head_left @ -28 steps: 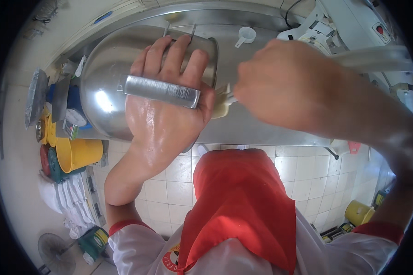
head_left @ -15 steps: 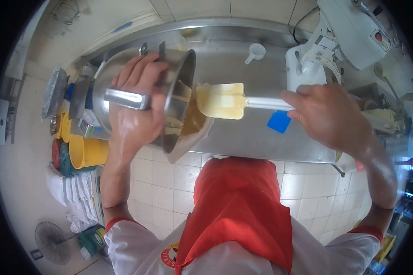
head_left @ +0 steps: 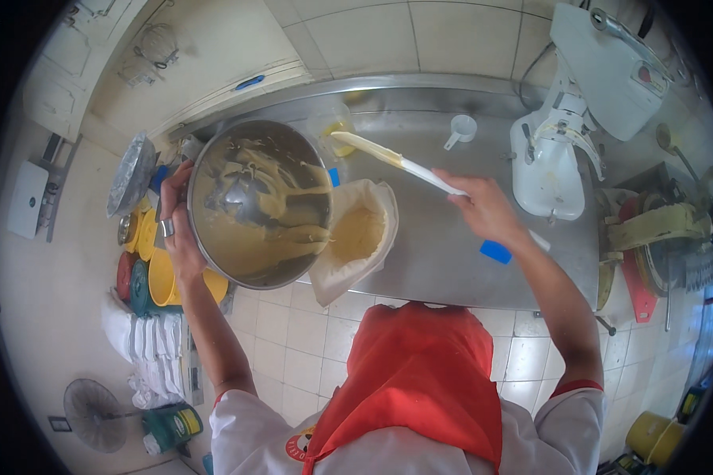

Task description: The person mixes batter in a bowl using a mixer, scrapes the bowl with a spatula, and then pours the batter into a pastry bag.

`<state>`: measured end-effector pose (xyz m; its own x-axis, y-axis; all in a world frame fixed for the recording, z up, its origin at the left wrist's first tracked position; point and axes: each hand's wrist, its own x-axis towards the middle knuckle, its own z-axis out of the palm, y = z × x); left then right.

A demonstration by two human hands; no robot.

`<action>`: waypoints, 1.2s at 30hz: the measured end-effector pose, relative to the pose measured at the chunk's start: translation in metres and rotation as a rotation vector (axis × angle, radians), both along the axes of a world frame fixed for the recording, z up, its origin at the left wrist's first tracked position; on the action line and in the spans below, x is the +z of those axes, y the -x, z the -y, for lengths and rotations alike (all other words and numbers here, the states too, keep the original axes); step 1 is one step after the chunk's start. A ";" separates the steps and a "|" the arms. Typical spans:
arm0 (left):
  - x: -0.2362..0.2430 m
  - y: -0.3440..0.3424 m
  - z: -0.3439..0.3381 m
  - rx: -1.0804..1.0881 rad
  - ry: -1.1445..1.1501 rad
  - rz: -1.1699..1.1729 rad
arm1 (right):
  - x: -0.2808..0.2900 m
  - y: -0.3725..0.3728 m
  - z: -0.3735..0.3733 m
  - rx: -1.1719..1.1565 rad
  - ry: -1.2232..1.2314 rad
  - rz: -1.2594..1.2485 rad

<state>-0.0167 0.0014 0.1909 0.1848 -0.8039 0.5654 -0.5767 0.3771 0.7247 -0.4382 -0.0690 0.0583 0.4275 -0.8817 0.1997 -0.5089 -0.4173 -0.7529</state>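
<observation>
My left hand [head_left: 181, 229] is closed around the side of a steel mixing bowl [head_left: 249, 202], which is tilted so that its mouth faces me. Pale batter streaks the bowl's inside and gathers along its right side. Just right of the bowl stands a paper-lined pan [head_left: 390, 210] with yellowish batter [head_left: 356, 236] in it. My right hand [head_left: 487, 212] grips the handle of a white spatula [head_left: 384, 153]. Its batter-coated blade is raised above the counter, beyond the pan and apart from the bowl.
A white stand mixer [head_left: 548, 170] is at the counter's right end. On the steel counter [head_left: 444, 273] lie a white measuring cup [head_left: 463, 129] and a blue scraper [head_left: 496, 252]. A clear container [head_left: 337, 141] with yellow residue stands at the back. Yellow tubs [head_left: 163, 277] are at the left.
The bowl has turned from lying sideways over the pan to showing its inside, and moved slightly left. The spatula has lifted away from the pan, its blade now edge-on.
</observation>
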 end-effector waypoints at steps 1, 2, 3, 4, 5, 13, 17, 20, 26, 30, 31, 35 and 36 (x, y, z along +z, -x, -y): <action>0.003 -0.003 -0.005 0.016 -0.001 0.005 | -0.007 -0.008 0.003 0.023 -0.030 0.075; 0.007 -0.004 -0.010 0.046 -0.003 -0.024 | -0.012 -0.013 0.001 0.039 -0.030 0.079; 0.012 -0.005 -0.013 0.076 -0.003 -0.054 | -0.017 -0.016 -0.007 0.076 -0.027 0.104; 0.010 -0.008 -0.015 0.105 -0.002 -0.094 | -0.022 -0.017 -0.014 0.112 -0.022 0.119; 0.009 -0.022 -0.017 0.100 0.042 -0.061 | -0.022 -0.018 -0.022 0.137 -0.022 0.118; -0.016 -0.016 -0.015 0.312 0.167 -0.103 | -0.009 -0.006 -0.077 0.243 -0.173 0.011; -0.027 -0.035 -0.017 0.261 0.152 -0.191 | 0.034 -0.014 -0.073 0.235 -0.124 -0.021; -0.022 -0.034 -0.026 0.224 0.230 -0.027 | 0.092 -0.041 -0.053 0.196 0.150 -0.215; -0.027 -0.035 -0.032 0.083 0.369 0.341 | 0.148 -0.160 -0.005 0.088 0.581 -0.676; -0.023 -0.022 -0.032 0.102 0.457 0.396 | 0.104 -0.215 0.011 0.195 0.341 -0.818; -0.026 -0.024 -0.032 0.084 0.517 0.371 | 0.076 -0.222 0.006 0.312 0.277 -0.632; -0.046 -0.038 -0.034 0.085 0.554 0.222 | 0.068 -0.241 -0.014 0.632 -0.403 -0.356; -0.053 -0.041 -0.035 0.073 0.507 0.158 | 0.072 -0.243 -0.017 0.640 -0.403 -0.369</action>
<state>0.0247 0.0365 0.1381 0.1110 -0.4110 0.9049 -0.7020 0.6121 0.3641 -0.1948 -0.0520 0.1302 0.8453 -0.4205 -0.3297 -0.5086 -0.4439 -0.7378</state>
